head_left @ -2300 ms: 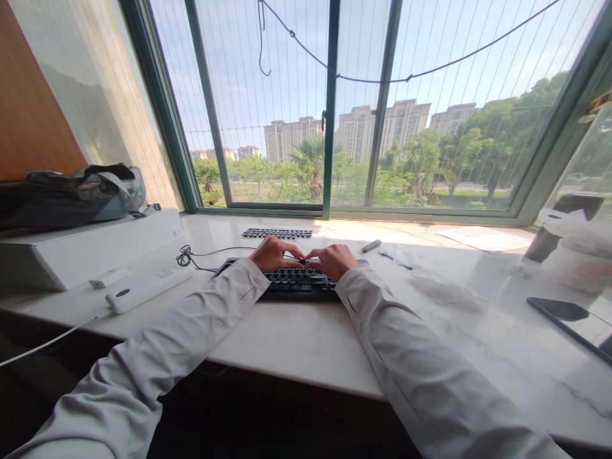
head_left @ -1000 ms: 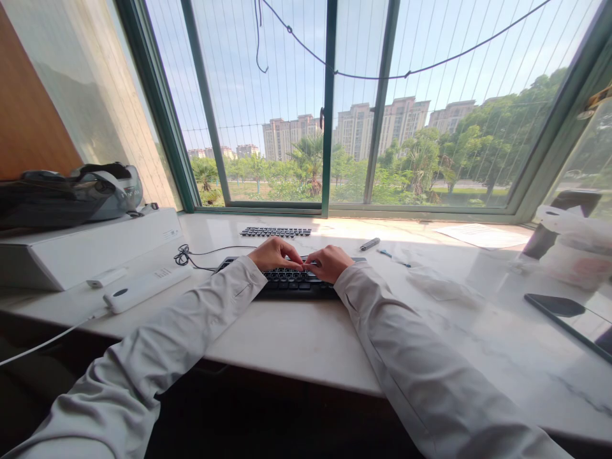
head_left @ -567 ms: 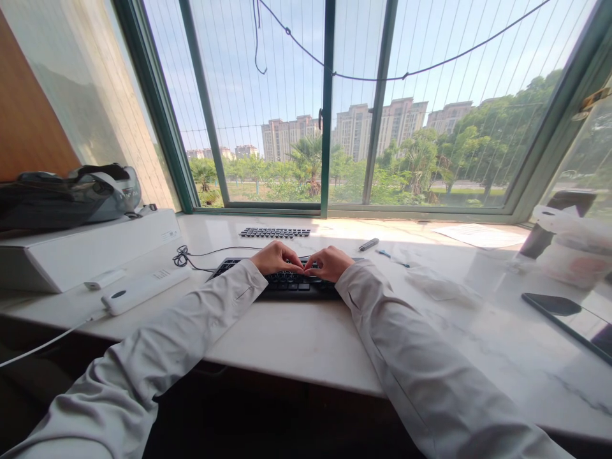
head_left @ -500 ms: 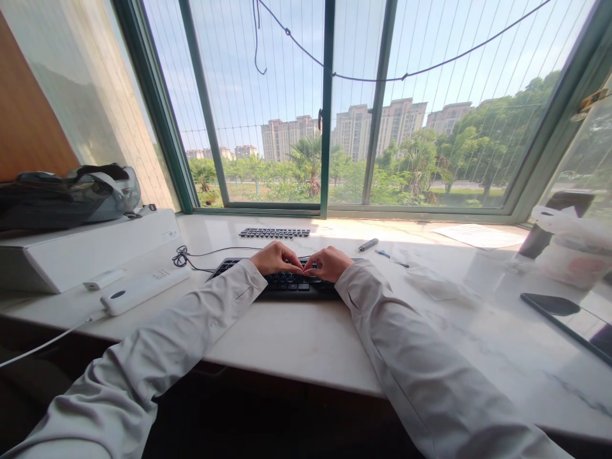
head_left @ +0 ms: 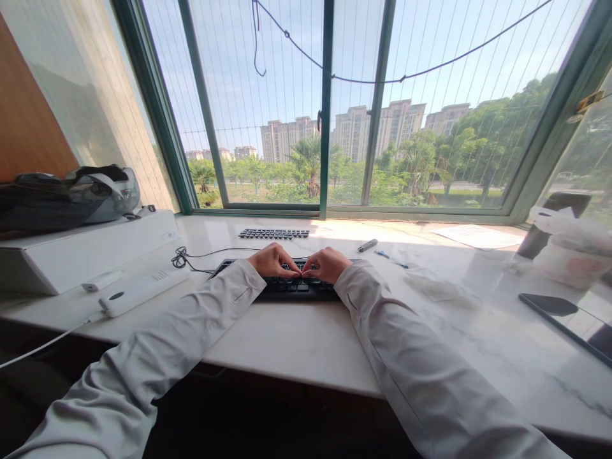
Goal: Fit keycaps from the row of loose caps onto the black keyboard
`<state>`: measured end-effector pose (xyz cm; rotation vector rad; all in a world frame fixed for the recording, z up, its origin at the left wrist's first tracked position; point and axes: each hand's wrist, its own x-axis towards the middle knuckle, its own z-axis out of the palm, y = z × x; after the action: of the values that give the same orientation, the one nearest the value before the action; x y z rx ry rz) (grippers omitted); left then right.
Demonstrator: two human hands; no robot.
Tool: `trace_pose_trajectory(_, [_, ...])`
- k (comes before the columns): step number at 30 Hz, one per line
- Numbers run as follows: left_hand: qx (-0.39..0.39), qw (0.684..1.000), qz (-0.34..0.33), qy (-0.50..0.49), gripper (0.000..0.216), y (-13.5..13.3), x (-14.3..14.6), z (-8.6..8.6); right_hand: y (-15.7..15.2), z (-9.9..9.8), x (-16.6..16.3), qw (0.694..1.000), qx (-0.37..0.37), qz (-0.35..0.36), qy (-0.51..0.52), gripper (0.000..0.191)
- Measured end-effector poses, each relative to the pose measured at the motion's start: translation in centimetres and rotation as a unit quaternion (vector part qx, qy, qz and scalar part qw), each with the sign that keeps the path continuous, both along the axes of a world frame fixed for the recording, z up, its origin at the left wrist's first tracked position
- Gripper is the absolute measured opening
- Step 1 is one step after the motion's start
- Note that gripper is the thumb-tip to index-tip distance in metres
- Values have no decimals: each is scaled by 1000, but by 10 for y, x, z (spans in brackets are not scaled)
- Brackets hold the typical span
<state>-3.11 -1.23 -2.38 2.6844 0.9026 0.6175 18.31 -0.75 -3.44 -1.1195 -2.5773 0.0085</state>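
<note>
A black keyboard [head_left: 291, 288] lies on the white marble sill [head_left: 296, 347] in front of the window. Both of my hands rest on its middle keys, sleeves in white. My left hand [head_left: 272, 260] and my right hand [head_left: 329, 264] are curled, and their fingertips meet in a pinch over one spot of the keys. Whatever lies between the fingertips is too small to make out. A second flat strip of dark keys [head_left: 275, 233] lies farther back near the window frame.
The keyboard's coiled cable [head_left: 184, 256] runs left. A white power strip [head_left: 138, 291], a white box [head_left: 86, 252] and a dark bag [head_left: 62, 199] sit at the left. A marker [head_left: 368, 245], a blue pen [head_left: 389, 256], a paper [head_left: 480, 236], a phone [head_left: 564, 315] and a plastic bag [head_left: 568, 248] lie right.
My fingertips have stayed together over the middle of the keyboard, shifting only slightly toward me along the keys. The view has drifted a little; nothing else has moved.
</note>
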Motion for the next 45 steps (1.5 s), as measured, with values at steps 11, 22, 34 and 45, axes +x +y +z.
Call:
trace_pose_trajectory(11, [101, 993, -13, 53, 21, -10, 0, 8, -4, 2, 0, 1000, 3, 0, -10, 28])
trace_pose_trajectory(22, [239, 963, -14, 122, 24, -28, 18, 12, -7, 4, -3, 999, -38, -22, 8, 28])
trace_pose_trajectory(34, [212, 969, 5, 123, 26, -22, 16, 11, -10, 9, -4, 999, -19, -34, -25, 23])
trace_pose_trajectory(45, [165, 982, 9, 89, 33, -17, 13, 8, -12, 12, -3, 997, -33, -57, -38, 27])
